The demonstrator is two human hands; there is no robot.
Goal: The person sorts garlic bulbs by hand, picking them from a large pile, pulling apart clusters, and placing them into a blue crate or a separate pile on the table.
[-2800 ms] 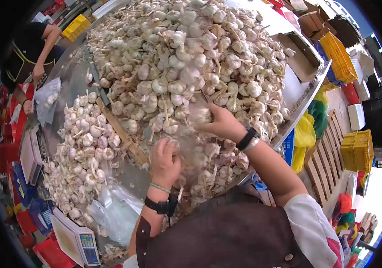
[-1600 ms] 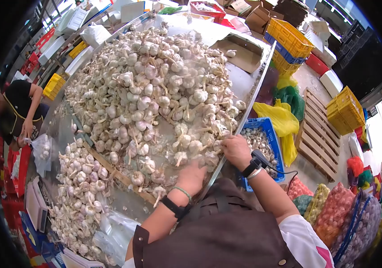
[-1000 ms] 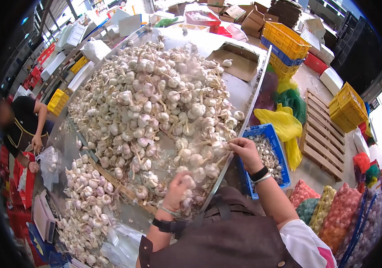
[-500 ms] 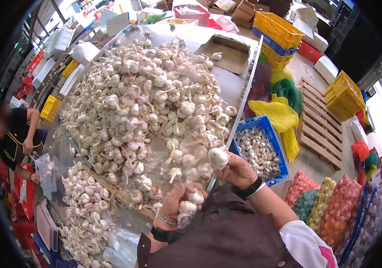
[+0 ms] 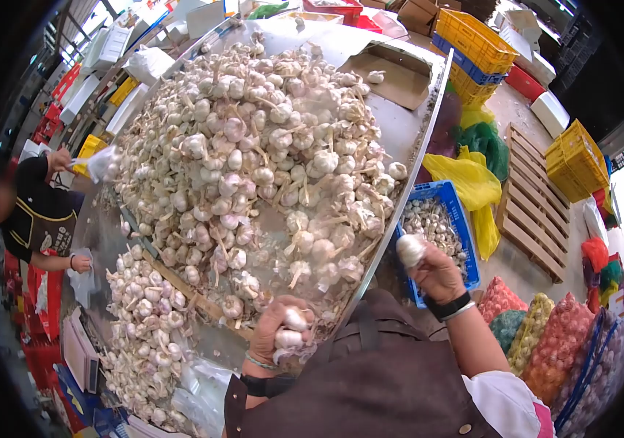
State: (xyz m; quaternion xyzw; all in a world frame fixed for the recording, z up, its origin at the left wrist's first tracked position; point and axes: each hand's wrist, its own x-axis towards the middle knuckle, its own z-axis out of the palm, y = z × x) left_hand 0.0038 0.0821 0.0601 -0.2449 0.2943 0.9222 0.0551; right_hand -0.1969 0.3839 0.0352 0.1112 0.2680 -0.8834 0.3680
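Observation:
A large pile of garlic bulbs [image 5: 253,146] covers the metal table [image 5: 429,109]. My left hand [image 5: 272,328], at the table's near edge, is closed around garlic bulbs [image 5: 290,338]; at least two show between thumb and fingers. My right hand [image 5: 437,274] grips one white garlic bulb [image 5: 410,250] by its fingertips, above the near end of a blue crate [image 5: 472,248] that holds more garlic. A smaller heap of garlic [image 5: 144,314] lies at the left, behind a wooden strip [image 5: 188,292].
A person [image 5: 34,212] stands at the left with plastic bags in both hands. Cardboard [image 5: 392,77] lies on the table's far corner. To the right are a wooden pallet [image 5: 534,204], yellow crates [image 5: 576,160], yellow netting [image 5: 472,182] and filled net sacks [image 5: 553,336].
My right hand has moved right with its bulb, from the table edge to over the blue crate. The other person has raised one bag. The whole view has shifted slightly.

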